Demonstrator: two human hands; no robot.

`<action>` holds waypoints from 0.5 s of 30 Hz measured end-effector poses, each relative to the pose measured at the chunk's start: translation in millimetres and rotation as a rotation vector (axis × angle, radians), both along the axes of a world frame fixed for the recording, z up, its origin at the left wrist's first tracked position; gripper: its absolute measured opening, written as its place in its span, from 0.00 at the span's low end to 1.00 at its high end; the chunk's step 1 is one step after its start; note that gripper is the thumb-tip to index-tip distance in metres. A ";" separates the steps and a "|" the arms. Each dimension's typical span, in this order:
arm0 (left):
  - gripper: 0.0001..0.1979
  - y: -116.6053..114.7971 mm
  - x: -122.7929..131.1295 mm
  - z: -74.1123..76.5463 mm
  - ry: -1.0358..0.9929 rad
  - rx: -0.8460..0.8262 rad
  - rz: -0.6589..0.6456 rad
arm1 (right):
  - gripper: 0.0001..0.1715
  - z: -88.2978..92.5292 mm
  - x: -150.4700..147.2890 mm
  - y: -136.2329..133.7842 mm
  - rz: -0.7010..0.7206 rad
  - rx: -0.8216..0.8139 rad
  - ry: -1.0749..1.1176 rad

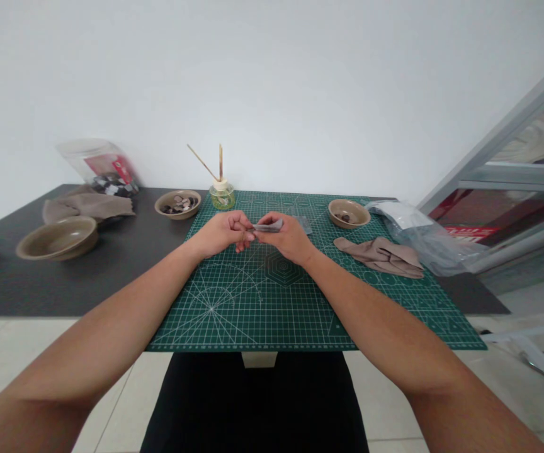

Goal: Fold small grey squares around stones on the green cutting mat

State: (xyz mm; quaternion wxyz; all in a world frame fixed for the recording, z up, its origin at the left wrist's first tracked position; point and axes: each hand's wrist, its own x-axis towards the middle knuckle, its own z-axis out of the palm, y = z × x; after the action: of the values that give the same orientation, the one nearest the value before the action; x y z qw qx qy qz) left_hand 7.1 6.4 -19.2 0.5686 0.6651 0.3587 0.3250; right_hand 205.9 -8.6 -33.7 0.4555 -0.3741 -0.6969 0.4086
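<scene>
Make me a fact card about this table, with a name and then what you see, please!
Left grip: bare hand, fingertips at the grey piece; pinching or not, I can't tell
Right grip: bare hand, pinching the grey piece
Grey piece: thin, held above the green mat
Left bowl: brown, on the dark table
Middle bowl: small pieces inside
Right bowl: brown, on the mat
Right cloth: brown, crumpled
Bottle: glass, with sticks

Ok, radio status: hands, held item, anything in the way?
Left hand, right hand: close together above green cutting mat. Thin greyish piece in right hand, material unclear. Translucent piece behind right hand, partly hidden.
</scene>
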 end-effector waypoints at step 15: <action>0.18 0.9 0.0 -1.2 -0.077 -0.014 0.010 | 0.11 0.6 0.4 -0.8 -0.015 0.024 0.009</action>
State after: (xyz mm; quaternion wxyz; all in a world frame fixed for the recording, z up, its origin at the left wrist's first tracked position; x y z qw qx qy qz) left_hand 7.1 7.3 -20.4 0.5850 0.6462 0.3423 0.3507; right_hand 206.3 -9.4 -33.2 0.4661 -0.3719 -0.6969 0.3985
